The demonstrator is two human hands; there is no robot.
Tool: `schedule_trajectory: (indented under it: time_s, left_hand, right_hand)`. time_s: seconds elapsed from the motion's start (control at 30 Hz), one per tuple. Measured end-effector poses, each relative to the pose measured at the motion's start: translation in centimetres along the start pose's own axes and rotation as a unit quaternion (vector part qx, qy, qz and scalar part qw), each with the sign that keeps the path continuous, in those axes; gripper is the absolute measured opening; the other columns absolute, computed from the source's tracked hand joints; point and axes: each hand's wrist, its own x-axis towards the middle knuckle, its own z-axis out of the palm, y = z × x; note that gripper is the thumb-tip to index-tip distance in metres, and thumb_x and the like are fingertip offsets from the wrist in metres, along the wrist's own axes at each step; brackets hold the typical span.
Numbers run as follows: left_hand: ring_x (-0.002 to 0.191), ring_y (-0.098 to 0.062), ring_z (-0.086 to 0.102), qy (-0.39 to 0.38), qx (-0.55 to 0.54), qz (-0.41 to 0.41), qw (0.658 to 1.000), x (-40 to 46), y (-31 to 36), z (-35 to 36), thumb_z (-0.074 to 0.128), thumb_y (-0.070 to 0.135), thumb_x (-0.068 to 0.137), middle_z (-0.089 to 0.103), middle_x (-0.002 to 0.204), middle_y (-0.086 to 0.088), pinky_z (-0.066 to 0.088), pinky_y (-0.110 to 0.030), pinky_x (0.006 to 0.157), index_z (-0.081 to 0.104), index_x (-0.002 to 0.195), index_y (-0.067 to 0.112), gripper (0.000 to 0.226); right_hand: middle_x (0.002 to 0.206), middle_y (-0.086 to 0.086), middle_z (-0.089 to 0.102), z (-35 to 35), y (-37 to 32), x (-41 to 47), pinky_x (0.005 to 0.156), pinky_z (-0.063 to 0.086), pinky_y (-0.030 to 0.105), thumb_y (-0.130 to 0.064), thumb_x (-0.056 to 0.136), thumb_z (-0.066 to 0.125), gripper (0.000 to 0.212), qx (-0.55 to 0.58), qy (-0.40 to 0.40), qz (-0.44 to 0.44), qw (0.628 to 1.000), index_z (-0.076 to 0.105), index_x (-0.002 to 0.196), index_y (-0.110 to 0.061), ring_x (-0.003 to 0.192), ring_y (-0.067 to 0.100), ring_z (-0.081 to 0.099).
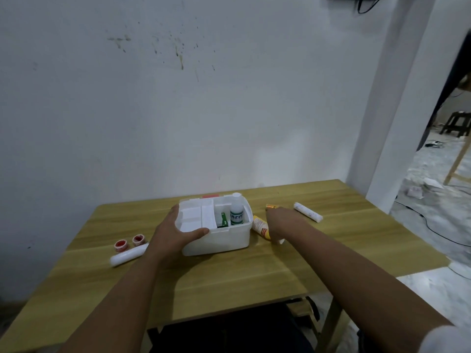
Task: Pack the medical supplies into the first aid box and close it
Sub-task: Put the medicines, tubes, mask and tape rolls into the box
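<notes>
The white first aid box (224, 240) stands open in the middle of the wooden table, with a white bottle (236, 211) and a green item (224, 219) inside beside a white tray insert. My left hand (175, 231) grips the box's front left corner, thumb over the rim. To the right of the box my right hand (280, 220) reaches palm down over a yellow tube (261, 226), fingers near a small orange item (270, 206). Whether it touches either is hidden.
A white bandage roll (308, 212) lies right of my right hand. Another white roll (128, 254) and two red tape rolls (121, 244) (139, 240) lie left of the box. The table (229, 276) backs onto a white wall, its right edge by a doorway.
</notes>
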Motion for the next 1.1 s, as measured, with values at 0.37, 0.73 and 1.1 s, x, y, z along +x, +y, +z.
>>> schedule_trajectory:
  time_s: [0.37,0.73,1.1]
  left_hand:
    - [0.121,-0.015,0.055,-0.025,-0.031,-0.001,0.999,-0.2,0.5,-0.8,0.080,0.086,0.041,0.057,0.135,0.016,0.054,-0.042,0.094,0.043,0.143,0.044,0.117]
    - [0.122,-0.015,0.052,-0.085,-0.011,-0.001,0.996,1.5,0.7,-2.1,0.081,0.087,0.037,0.053,0.137,0.018,0.051,-0.038,0.098,0.037,0.144,0.050,0.121]
    - [0.126,-0.014,0.052,-0.105,-0.009,-0.023,0.994,2.2,0.2,-2.3,0.088,0.080,0.040,0.052,0.143,0.015,0.052,-0.037,0.099,0.035,0.152,0.038,0.131]
  right_hand:
    - [0.093,0.009,0.071,-9.1,3.4,-0.7,0.058,0.065,0.038,-0.009,0.081,0.075,0.020,0.310,0.172,-0.052,0.934,0.075,0.101,-0.011,0.063,0.026,0.075]
    - [0.110,0.005,0.065,-10.1,-0.9,-0.7,0.060,0.064,0.033,-0.005,0.081,0.078,0.036,0.340,0.138,-0.153,0.918,0.071,0.116,-0.012,0.076,0.024,0.073]
    - [0.117,0.006,0.070,-3.8,-3.8,2.1,0.074,0.062,0.035,-0.003,0.078,0.076,0.037,0.244,0.145,-0.185,0.941,0.074,0.114,-0.012,0.081,0.017,0.062]
